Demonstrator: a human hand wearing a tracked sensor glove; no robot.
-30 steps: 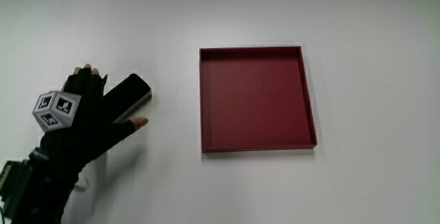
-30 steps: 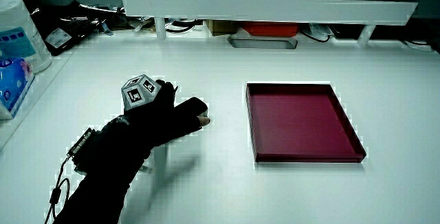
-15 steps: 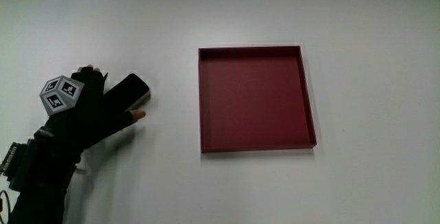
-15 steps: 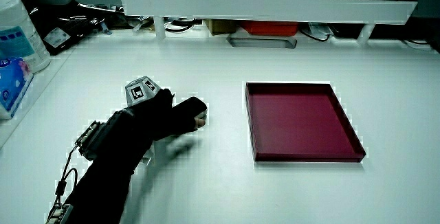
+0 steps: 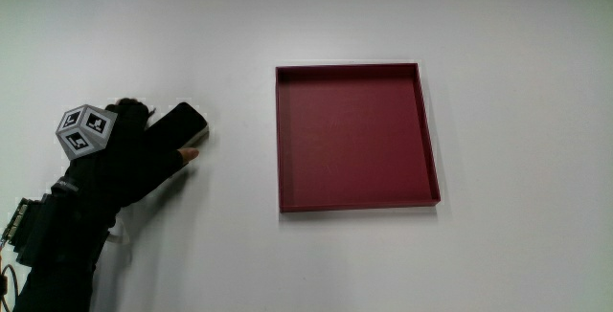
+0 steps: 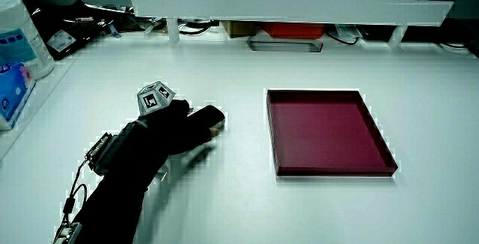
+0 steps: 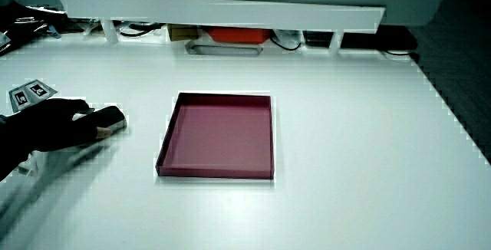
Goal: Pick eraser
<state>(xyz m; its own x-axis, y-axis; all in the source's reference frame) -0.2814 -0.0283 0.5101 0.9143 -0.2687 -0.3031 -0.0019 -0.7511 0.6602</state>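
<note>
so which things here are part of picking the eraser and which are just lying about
Part of the job:
- eraser, dark block on the table
- hand, fingers closed around the eraser

Just lying about:
- red tray, apart from the eraser, nothing in it
- white tub at the table's edge in a side view

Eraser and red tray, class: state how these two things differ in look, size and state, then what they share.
The eraser is black and narrow; the red tray is dark red and square. The eraser is far smaller than the red tray. The hand lies on the eraser, fingers around it; the red tray is untouched and holds nothing. Both rest on the white table.
</note>
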